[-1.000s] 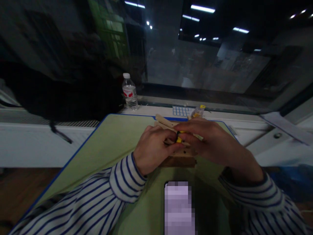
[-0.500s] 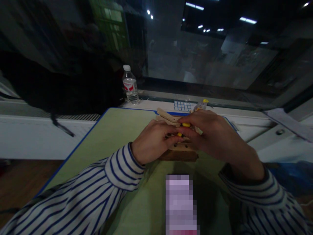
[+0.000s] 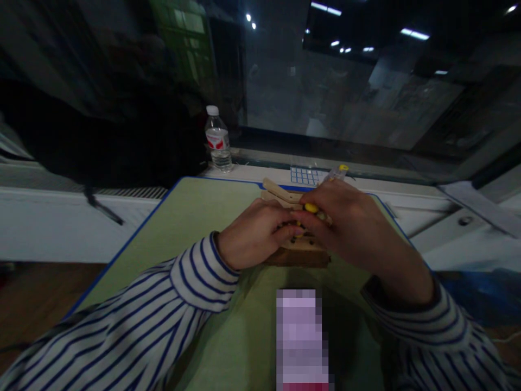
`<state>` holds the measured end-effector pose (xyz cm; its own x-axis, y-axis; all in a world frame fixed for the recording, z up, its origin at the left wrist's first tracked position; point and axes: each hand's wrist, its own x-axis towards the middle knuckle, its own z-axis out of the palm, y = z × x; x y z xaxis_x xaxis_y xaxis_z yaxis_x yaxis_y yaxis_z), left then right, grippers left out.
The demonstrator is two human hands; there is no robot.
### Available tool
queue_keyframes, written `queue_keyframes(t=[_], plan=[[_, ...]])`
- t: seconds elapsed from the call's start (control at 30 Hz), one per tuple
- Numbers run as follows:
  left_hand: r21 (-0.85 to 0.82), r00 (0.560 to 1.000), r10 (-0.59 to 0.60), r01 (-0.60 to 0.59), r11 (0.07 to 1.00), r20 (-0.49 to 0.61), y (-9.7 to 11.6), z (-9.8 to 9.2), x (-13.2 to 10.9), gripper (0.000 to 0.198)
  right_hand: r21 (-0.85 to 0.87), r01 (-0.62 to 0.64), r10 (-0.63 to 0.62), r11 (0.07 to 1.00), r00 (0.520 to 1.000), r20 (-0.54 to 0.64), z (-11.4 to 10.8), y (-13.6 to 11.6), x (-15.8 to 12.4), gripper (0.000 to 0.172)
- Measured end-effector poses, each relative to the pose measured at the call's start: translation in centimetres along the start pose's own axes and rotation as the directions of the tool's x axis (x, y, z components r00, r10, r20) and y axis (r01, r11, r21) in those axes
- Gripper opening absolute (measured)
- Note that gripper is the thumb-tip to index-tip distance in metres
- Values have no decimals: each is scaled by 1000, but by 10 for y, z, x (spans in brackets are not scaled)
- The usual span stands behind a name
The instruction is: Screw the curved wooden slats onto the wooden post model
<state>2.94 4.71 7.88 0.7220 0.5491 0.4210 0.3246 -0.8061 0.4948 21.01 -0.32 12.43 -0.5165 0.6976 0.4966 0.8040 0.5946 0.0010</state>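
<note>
A wooden piece with small dark holes (image 3: 301, 257) lies near the table's far edge, partly covered by my hands. A pale wooden strip (image 3: 279, 191) sticks up behind them. My right hand (image 3: 345, 220) pinches a small yellow-and-black object (image 3: 311, 207) between thumb and fingers. My left hand (image 3: 260, 233) is closed just left of it, thumb and index finger pressed together at a small yellow part (image 3: 299, 230), too small to name. The fingertips of both hands nearly meet above the wood.
The green table (image 3: 195, 212) has a blue edge. A water bottle (image 3: 218, 142) and a clear item with a yellow top (image 3: 343, 168) stand by the window. A blurred, pixelated phone-like shape (image 3: 302, 339) lies nearest me.
My right hand has tilted slightly, and the yellow-and-black object in it has turned a little. My left hand stays almost in the same place.
</note>
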Motion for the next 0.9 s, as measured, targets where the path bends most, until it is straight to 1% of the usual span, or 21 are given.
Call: queue_keyframes(t=[0.1,0.17,0.23,0.33,0.43,0.5,0.57,0.67,0.73,0.83,0.9], plan=[[-12,1000,-11,11,1000,-2,-1,-1,0,17,-15,7,-7,1000,1000,1,2,-1,0,31],[1,999,-24,24,1000,-25,-2,-1,-1,14,-23,-6,6,1000,1000,13,2,-1,1,33],[39,997,-39,41,998,-63,-1,-1,-1,11,-20,-15,16,1000,1000,23,2,-2,1,35],[115,993,-59,70,991,-98,1,0,-1,10,-8,-9,9,1000,1000,26,3,-3,1,31],[184,992,-84,100,978,-95,4,1,-1,12,3,-11,11,1000,1000,14,3,-4,1,29],[203,991,-100,117,972,-92,5,3,-1,11,25,-22,22,999,1000,17,1,-3,0,30],[196,991,-106,121,973,-88,4,4,-1,10,53,-21,19,998,999,43,-2,-1,-2,33],[183,992,-85,100,978,-88,2,5,-1,11,107,13,-23,994,995,98,-7,3,-6,32],[178,994,-77,90,980,-76,1,4,-1,13,143,28,-44,989,993,111,-9,4,-9,34],[184,991,-115,125,975,-65,3,3,-1,14,176,50,-67,983,993,95,-9,5,-9,35],[219,986,-151,162,962,-64,6,3,-1,15,179,57,-74,982,993,89,-8,5,-7,34]])
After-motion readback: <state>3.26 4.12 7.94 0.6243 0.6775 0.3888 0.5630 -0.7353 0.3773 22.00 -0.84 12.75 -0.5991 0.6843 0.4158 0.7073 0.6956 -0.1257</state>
